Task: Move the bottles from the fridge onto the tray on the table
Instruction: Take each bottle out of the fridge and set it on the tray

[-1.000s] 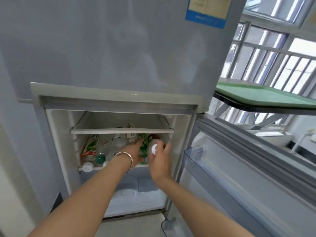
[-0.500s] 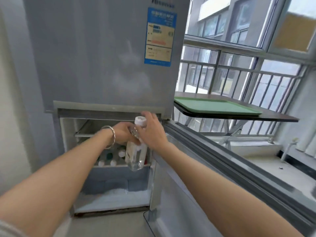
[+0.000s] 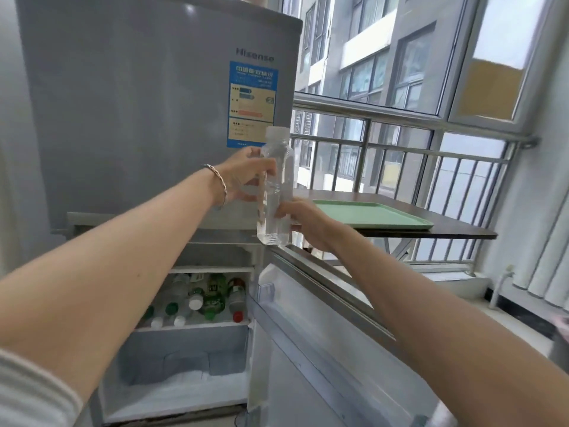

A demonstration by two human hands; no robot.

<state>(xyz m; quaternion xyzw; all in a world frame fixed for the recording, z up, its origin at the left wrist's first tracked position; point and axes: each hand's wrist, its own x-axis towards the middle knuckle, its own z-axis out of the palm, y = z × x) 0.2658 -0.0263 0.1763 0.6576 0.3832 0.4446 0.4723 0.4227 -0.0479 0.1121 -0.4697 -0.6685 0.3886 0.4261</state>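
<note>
Glazed windows (image 3: 400, 72) with a metal railing (image 3: 400, 149) are filling the background beyond both hands, looking out on neighbouring buildings. Left of and behind the hands, a grey fridge (image 3: 138, 118) is standing with its upper door shut and a blue label (image 3: 252, 103) just above the left hand. Its lower door (image 3: 323, 349) is hanging open below the right forearm. Beyond the right hand, a dark table (image 3: 446, 231) is carrying a green tray (image 3: 378, 214), which is lying flat and bare.

Below the left forearm, the open lower compartment is showing a shelf of bottles (image 3: 200, 298) lying on their sides, caps toward the camera in white, green and red. An exact count cannot be told.

Between the hands, a clear bottle (image 3: 275, 192) with a pale cap is standing upright in the air, above the top edge of the open door and short of the tray. The left hand (image 3: 246, 177) is wrapping its upper body, fingers closed round it; a bracelet (image 3: 217, 180) is circling that wrist. The right hand (image 3: 303, 220) is gripping the lower part, fingers curled against the bottle's side.
</note>
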